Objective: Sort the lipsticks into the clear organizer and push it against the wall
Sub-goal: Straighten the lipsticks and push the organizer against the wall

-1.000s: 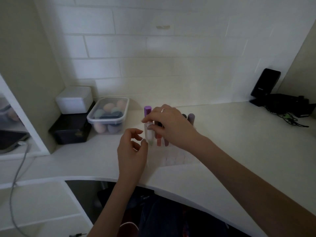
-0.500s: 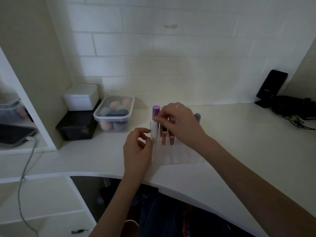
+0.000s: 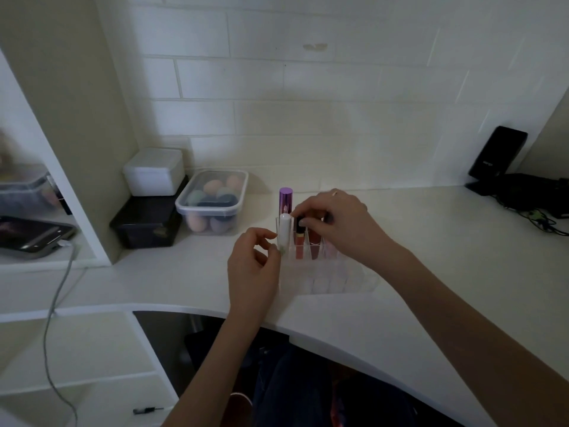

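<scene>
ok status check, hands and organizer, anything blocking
Left hand steadies clear organizer at its left edge. Right hand pinches dark-capped lipstick in a back slot. Path to wall open.

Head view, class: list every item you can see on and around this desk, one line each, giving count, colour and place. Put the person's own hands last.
clear organizer: one, transparent, desk centre, away from the wall
purple lipstick: one, metallic purple, standing at the organizer's back left
white tube: one, white, upright in the left slot
red tubes: at least two, red with dark caps, slots beside the white tube
sponge tub: one, clear, holding pastel sponges, left of the organizer
white box: one, stacked on a black box
phone: one, dark, left shelf, cable attached
black stand: one, far right by the wall
left hand: beside the white tube
right hand: pinching a dark cap
</scene>
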`<state>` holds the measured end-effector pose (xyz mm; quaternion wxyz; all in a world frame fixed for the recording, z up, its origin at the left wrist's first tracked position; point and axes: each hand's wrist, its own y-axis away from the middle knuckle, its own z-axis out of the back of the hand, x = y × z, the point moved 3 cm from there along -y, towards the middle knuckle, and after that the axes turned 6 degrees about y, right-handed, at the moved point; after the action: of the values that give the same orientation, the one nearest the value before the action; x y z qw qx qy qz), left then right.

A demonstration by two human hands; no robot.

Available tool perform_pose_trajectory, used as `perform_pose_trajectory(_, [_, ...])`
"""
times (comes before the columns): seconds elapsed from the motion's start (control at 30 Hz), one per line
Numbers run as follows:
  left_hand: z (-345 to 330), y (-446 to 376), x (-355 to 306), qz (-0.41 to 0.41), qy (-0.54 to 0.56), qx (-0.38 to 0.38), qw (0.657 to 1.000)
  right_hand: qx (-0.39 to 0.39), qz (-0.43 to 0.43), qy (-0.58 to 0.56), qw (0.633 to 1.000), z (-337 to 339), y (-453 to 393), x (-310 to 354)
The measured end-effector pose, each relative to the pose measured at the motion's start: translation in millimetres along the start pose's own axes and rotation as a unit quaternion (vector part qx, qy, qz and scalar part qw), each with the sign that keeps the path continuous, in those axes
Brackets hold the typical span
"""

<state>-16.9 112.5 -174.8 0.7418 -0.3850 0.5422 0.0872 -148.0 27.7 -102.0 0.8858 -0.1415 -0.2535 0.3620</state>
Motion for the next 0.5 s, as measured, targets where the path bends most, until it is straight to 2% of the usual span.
perform_pose_trajectory(0.13, [-1,1,2,-0.001,-0.001,0.006,1.0,0.004,-0.016,-0.01,1.0,0,-6,0])
perform_pose_trajectory(0.3, [-1,1,3,0.004,-0.005,0.007,1.0,-0.004,0.002,0.053,0.999,0,-6,9])
perform_pose_trajectory(0.5, [-1,1,3,0.002,-0.009,0.008,1.0,-0.004,-0.012,0.052,0.999,-2,-7,9])
